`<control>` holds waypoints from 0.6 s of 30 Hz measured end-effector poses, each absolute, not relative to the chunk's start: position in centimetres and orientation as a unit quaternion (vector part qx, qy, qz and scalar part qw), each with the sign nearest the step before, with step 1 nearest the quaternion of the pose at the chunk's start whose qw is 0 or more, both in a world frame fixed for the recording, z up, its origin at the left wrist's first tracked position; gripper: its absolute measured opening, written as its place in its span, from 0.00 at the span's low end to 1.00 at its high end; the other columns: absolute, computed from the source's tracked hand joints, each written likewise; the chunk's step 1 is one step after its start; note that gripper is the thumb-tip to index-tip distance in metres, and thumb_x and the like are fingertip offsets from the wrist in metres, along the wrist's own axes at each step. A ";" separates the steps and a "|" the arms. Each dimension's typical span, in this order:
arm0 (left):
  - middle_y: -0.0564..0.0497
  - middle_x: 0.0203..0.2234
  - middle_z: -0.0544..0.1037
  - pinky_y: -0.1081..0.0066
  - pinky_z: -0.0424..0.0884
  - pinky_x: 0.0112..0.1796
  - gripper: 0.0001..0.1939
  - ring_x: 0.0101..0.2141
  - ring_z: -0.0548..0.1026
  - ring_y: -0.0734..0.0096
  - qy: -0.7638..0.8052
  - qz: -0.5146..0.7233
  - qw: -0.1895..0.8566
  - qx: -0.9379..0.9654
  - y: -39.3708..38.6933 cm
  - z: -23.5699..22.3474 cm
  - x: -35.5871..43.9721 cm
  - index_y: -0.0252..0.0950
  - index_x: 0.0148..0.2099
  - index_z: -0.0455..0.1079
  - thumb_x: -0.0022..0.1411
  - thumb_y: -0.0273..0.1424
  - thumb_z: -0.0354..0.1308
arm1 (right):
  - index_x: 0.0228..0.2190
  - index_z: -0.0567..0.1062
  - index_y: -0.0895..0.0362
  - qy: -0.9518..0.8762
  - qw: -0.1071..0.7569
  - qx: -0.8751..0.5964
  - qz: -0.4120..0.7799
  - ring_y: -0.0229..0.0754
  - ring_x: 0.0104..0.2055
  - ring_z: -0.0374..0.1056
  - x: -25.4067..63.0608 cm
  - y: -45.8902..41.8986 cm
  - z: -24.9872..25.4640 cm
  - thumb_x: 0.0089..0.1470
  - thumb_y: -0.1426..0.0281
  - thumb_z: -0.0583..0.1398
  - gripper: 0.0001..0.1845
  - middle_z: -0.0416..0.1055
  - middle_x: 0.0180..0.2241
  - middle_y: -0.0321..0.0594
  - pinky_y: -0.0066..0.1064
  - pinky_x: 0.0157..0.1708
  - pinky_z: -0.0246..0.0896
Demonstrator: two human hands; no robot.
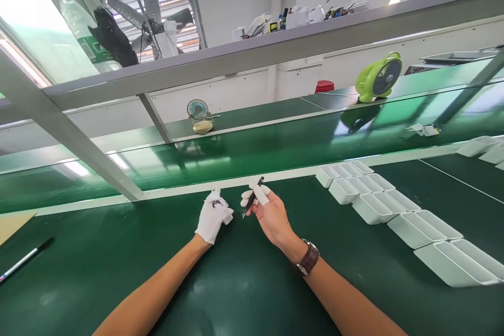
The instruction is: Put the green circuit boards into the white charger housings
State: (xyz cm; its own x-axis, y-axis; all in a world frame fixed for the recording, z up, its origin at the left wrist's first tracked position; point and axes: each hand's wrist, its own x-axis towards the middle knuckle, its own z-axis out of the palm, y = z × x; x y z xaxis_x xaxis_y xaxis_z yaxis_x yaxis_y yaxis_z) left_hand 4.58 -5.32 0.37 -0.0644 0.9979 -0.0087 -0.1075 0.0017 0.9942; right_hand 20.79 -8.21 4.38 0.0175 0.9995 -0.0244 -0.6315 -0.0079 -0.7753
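My left hand (213, 218), in a white glove, is closed with its fingers curled in front of me. A small whitish piece (216, 192) shows at its fingertips; its kind I cannot make out. Just to the right, my right hand (268, 210) wears white finger covers and is closed on a slim black pen-like tool (253, 197). The tool slants, with its pale metallic tip pointing down and left toward my left hand. A gap separates the tip from the glove. Both hands are over the dark green table (236, 283).
Rows of white trays (370, 207) stand on the right. A pen (23, 261) and a tan sheet (13, 224) lie at the left. Beyond the pale rail runs a shiny green belt (252, 155), with a small fan (199, 115) and a green fan (378, 77) behind it. A slanted post (79, 131) rises at left.
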 end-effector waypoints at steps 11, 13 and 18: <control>0.48 0.26 0.71 0.69 0.70 0.27 0.19 0.26 0.70 0.71 0.299 0.511 0.803 0.063 -8.6 3.5 -0.6 0.32 0.39 0.71 0.61 0.45 0.54 | 0.37 0.78 0.53 -0.403 0.581 -0.346 0.617 0.46 0.44 0.74 19.5 -9.6 4.2 0.47 0.63 0.71 0.15 0.79 0.40 0.41 0.47 0.51 0.70; 0.48 0.24 0.70 0.71 0.66 0.24 0.20 0.24 0.69 0.71 0.286 0.501 0.815 0.065 -8.9 2.9 -0.5 0.32 0.38 0.71 0.60 0.46 0.54 | 0.34 0.79 0.53 -0.463 0.553 -0.387 0.575 0.47 0.41 0.74 19.4 -9.9 4.2 0.47 0.62 0.70 0.13 0.79 0.38 0.42 0.45 0.48 0.72; 0.48 0.23 0.70 0.75 0.57 0.18 0.20 0.22 0.67 0.72 0.261 0.480 0.837 0.030 -9.1 2.1 -0.3 0.31 0.35 0.70 0.60 0.46 0.55 | 0.36 0.77 0.54 -0.534 0.499 -0.415 0.542 0.43 0.29 0.74 19.1 -10.7 4.0 0.52 0.59 0.67 0.13 0.78 0.31 0.40 0.42 0.40 0.76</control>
